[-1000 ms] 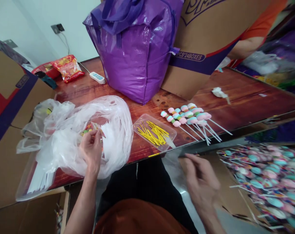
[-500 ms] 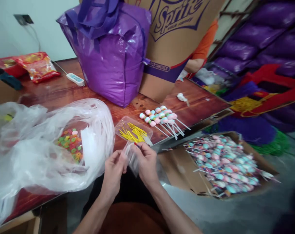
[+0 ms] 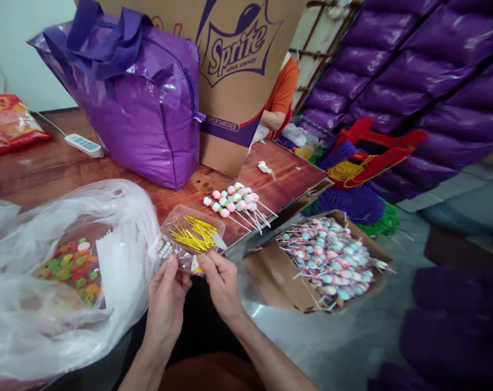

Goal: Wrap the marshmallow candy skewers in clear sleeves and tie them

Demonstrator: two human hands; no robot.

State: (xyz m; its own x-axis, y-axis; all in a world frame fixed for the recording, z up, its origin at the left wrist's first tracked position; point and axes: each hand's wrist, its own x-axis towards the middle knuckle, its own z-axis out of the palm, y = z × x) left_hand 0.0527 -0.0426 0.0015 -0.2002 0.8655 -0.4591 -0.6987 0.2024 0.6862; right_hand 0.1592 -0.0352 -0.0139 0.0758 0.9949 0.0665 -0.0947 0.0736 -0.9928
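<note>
My left hand (image 3: pixel 165 296) and my right hand (image 3: pixel 221 282) are both pinched on a small clear plastic sleeve (image 3: pixel 181 259), held between them just off the table's front edge. Right behind the sleeve lies a clear tray of yellow twist ties (image 3: pixel 191 234). Several candy skewers (image 3: pixel 234 200) with pastel marshmallow pieces lie on the wooden table (image 3: pixel 46 168) further back. To the left, a big clear plastic bag (image 3: pixel 67 282) holds colourful ring candies (image 3: pixel 73 266) and a stack of white sleeves.
A purple zip bag (image 3: pixel 132 103) and a tall "Sprite" cardboard box (image 3: pixel 238 70) stand at the back. A floor carton (image 3: pixel 332 260) full of wrapped skewers sits on the right. A person in orange (image 3: pixel 281 98) sits behind the box. Purple sacks (image 3: pixel 413 65) pile up at right.
My right hand came up from beside the carton and my left hand left the big bag; both met on the clear sleeve. The view has swung to the right.
</note>
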